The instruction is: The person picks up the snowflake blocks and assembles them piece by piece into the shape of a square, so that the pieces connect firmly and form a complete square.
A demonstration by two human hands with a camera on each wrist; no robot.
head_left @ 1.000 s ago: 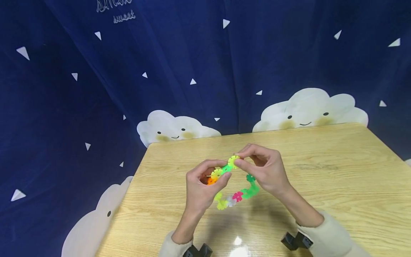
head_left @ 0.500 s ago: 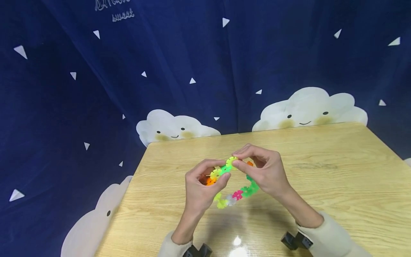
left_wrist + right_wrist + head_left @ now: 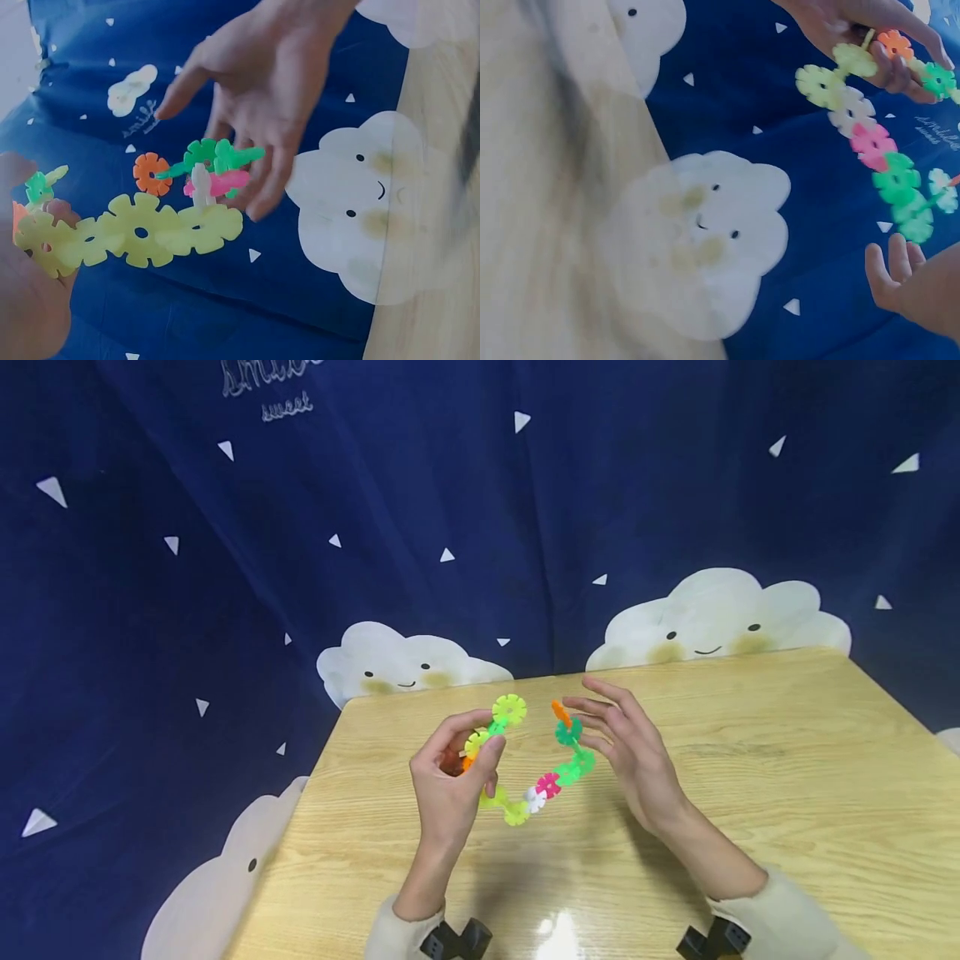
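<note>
My left hand (image 3: pixel 450 785) grips one side of a chain of slotted flower-shaped plastic discs, pinching it between thumb and fingers. A yellow disc (image 3: pixel 510 710) forms the chain's upper left end, above the hand. From there the chain curves below through yellow, white and pink discs (image 3: pixel 548 786) and up through green discs (image 3: pixel 576 766) to an orange disc (image 3: pixel 561 713). A gap separates the two ends. With fingers spread and loosely bent, my right hand (image 3: pixel 637 760) is beside the green and orange end. In the left wrist view, yellow discs (image 3: pixel 141 231) hang nearest. Some discs are hidden by the left hand.
Below the hands lies a light wooden table (image 3: pixel 750 777). A dark blue curtain (image 3: pixel 420 502) with white triangles and smiling clouds (image 3: pixel 723 618) hangs behind it and along the left side. Black devices (image 3: pixel 457 939) sit at both cuffs.
My right hand has let go of the yellow end disc, opened its fingers and moved to the chain's orange end. The left hand has shifted left and slightly up, the chain with it.
</note>
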